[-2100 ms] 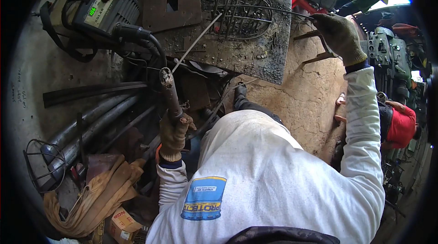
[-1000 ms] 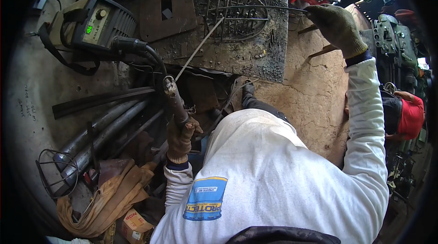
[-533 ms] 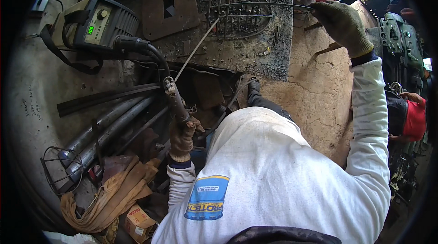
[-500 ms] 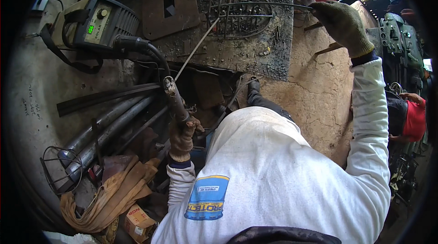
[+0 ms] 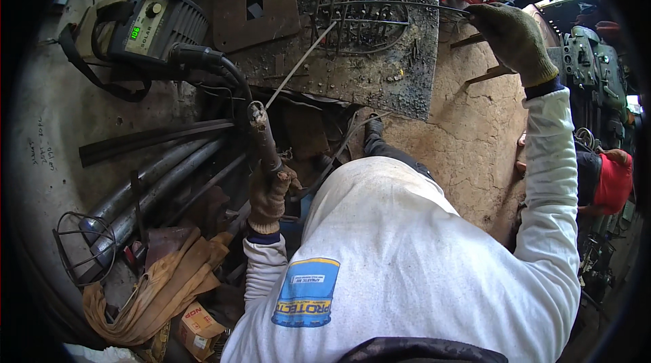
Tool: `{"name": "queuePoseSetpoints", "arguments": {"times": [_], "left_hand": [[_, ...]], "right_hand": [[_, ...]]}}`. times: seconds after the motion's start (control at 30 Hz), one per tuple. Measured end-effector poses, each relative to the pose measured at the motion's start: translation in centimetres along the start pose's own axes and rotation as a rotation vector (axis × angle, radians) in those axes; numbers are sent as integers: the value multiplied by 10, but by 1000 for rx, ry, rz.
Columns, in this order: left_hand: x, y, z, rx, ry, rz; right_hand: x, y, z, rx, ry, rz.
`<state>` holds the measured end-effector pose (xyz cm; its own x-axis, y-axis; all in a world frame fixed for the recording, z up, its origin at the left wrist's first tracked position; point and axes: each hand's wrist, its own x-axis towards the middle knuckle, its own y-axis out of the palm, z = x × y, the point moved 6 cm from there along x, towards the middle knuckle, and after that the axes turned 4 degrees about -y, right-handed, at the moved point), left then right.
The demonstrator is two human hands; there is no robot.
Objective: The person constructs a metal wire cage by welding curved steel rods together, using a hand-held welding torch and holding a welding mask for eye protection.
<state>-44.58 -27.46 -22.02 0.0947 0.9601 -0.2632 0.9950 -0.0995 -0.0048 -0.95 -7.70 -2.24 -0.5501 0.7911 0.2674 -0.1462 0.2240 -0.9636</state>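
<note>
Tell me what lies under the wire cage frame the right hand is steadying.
The wire cage frame lies on a scorched metal plate, held at its rim by the gloved right hand. The plate hides whatever is beneath it; only dark clutter shows at its lower edge.

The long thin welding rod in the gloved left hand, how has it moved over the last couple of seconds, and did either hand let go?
The thin welding rod has swung so its tip now reaches the curved wire frame on the sooty metal plate. The gloved left hand still grips the electrode holder; the gloved right hand still holds the frame's long wire. Nothing was released. The grey welding machine stayed put.
</note>
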Motion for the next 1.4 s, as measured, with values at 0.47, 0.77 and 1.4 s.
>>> {"name": "queuePoseSetpoints", "arguments": {"times": [0.47, 0.77, 1.4], "left_hand": [[10, -1, 2, -51, -8, 28], [9, 5, -7, -140, -56, 43], [2, -1, 7, -150, 71, 65]], "right_hand": [[1, -2, 2, 27, -12, -10], [9, -2, 6, 68, 145, 111], [11, -4, 13, -16, 123, 38]]}}
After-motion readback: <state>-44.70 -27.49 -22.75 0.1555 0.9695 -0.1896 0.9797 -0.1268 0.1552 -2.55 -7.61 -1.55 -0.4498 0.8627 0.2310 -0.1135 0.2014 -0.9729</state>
